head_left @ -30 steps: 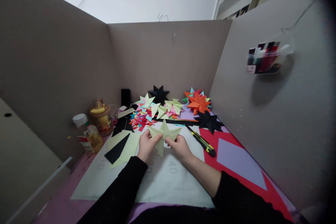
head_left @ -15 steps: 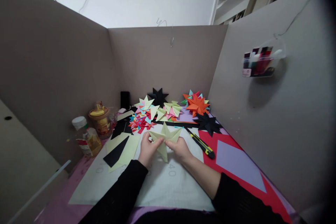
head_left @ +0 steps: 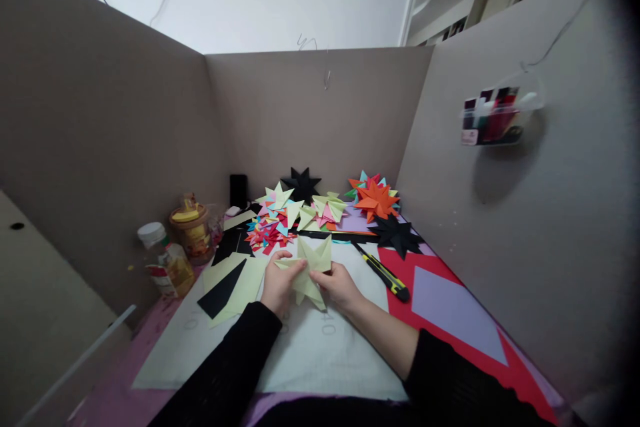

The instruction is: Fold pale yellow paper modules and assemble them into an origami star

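Observation:
Between both hands, above the white mat (head_left: 345, 357), is a pale yellow folded paper star (head_left: 314, 263) with pointed arms. My left hand (head_left: 281, 283) is closed on its left side, thumb on the front face. My right hand (head_left: 340, 283) pinches it near the centre from the right. The fingers behind the paper are partly hidden. To the left of my left hand lie pale yellow paper strips (head_left: 250, 285) and a black strip (head_left: 223, 288). A yellow and black utility knife (head_left: 384, 273) rests to the right of my right hand.
Behind are a heap of small coloured paper pieces (head_left: 270, 230), an orange paper star (head_left: 376, 200) and black paper stars (head_left: 396, 235). A jar (head_left: 195, 233) and a white-capped bottle (head_left: 169, 263) stand left. Lilac paper (head_left: 457, 313) lies on red paper (head_left: 443, 268) at right. Grey panels surround the table.
The paper star has turned in my hands, so its arms point in different directions. My left hand has shifted slightly left and both thumbs have moved a little. The things on the table look unmoved.

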`<action>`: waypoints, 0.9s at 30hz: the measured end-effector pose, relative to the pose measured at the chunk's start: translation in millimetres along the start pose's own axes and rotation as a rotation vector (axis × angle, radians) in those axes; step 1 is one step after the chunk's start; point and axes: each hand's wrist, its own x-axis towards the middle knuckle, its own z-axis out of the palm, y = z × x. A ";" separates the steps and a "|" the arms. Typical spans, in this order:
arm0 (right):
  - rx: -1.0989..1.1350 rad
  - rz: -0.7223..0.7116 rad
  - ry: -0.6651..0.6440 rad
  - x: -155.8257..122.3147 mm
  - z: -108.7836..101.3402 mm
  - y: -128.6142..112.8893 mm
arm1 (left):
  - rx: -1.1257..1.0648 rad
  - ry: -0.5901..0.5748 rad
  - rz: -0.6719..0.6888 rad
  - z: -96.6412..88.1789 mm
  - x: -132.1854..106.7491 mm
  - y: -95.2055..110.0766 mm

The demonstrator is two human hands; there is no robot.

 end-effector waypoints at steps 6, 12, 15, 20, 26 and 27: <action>-0.006 -0.009 0.063 0.4 -0.3 0.1 | 0.042 0.000 0.025 -5.1 4.8 -2.2; 0.011 0.007 0.082 -1.4 -4.0 -7.2 | 0.090 -0.080 0.111 -16.1 14.4 -2.5; 0.022 0.001 0.111 1.2 -10.2 -8.7 | 0.102 -0.029 0.105 -25.6 22.7 4.4; 0.011 -0.045 0.172 7.5 -23.3 -10.5 | 0.172 0.088 0.202 -40.5 32.5 19.7; -0.217 -0.072 0.096 3.9 -21.8 -14.1 | 0.565 -0.106 0.448 -33.6 21.2 19.6; -0.240 -0.066 0.081 3.0 -20.6 -14.3 | 0.585 -0.148 0.418 -31.2 19.0 18.7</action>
